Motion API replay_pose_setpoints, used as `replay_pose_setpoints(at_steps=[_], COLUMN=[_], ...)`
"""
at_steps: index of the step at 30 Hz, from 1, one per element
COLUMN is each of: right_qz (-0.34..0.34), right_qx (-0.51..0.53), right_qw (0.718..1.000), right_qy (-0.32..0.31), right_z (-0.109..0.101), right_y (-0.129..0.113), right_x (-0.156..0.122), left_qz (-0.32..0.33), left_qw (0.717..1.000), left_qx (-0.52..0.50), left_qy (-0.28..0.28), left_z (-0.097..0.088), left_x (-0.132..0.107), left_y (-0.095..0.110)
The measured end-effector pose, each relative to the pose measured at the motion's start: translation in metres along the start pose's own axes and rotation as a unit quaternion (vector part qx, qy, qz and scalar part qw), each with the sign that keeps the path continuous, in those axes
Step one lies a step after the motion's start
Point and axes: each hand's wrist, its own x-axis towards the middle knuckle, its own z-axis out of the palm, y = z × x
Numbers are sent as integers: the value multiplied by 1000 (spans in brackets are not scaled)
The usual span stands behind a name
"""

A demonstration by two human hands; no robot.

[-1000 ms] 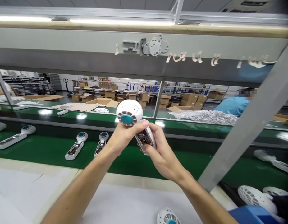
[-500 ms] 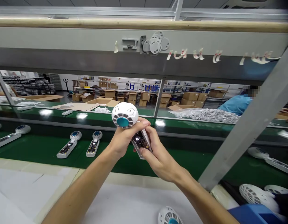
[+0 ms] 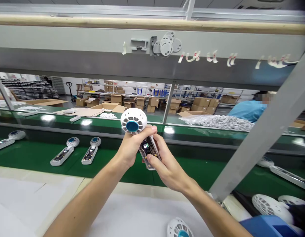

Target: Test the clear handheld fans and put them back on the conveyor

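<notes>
Head view, the only angle here: the person has a small handheld fan (image 3: 139, 135) lifted up in front of them, above the green conveyor belt (image 3: 38, 159). The left hand (image 3: 131, 148) is wrapped around it just under the round white head with the blue hub, fingers closed on the neck. The right hand (image 3: 167, 166) comes in from below and is closed on the fan's handle, thumb pressed on the open side, where the circuit board shows with a tiny light glowing on it. So both hands are gripping the same fan, and it sits tilted, head up and to the left, handle down and to the right.

On the belt to the left lie 2 more open fans (image 3: 74, 150) side by side, and another one (image 3: 8, 140) pokes in at the far left edge. Below the arms is the white surface (image 3: 132, 217), with a fan grille (image 3: 178, 228) lying at the bottom edge. Bottom right has a blue bin (image 3: 268, 227) with white grilles (image 3: 270, 205) just behind it. A slanted grey frame post (image 3: 261, 131) cuts across the right side. Past the belt, a person in a blue top (image 3: 248, 110) is next to a heap of pale small parts (image 3: 216, 121), too small to tell what.
</notes>
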Motion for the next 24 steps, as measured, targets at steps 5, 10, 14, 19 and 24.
replay_pose_setpoints(at_steps=[5,10,14,19,24], right_qz=[-17,-24,-19,-27,-33], right_qx=[-23,-25,-26,-49,-56], right_qw=[1000,999,999,998,998], right_qy=[-4,-3,-10,-6,-21], right_z=[0,-2,-2,-3,-4], right_y=[-2,-1,-1,-1,-3], right_x=[1,0,-1,0,1], left_qz=[-7,-7,-8,-5,-2], left_qw=[1000,1000,999,999,1000], left_qx=[1,-17,-30,-27,-13], left_qy=[-10,-1,11,19,12], left_z=[-1,1,3,2,2], left_x=[-1,-2,-2,-1,-1], left_y=[2,1,0,1,0])
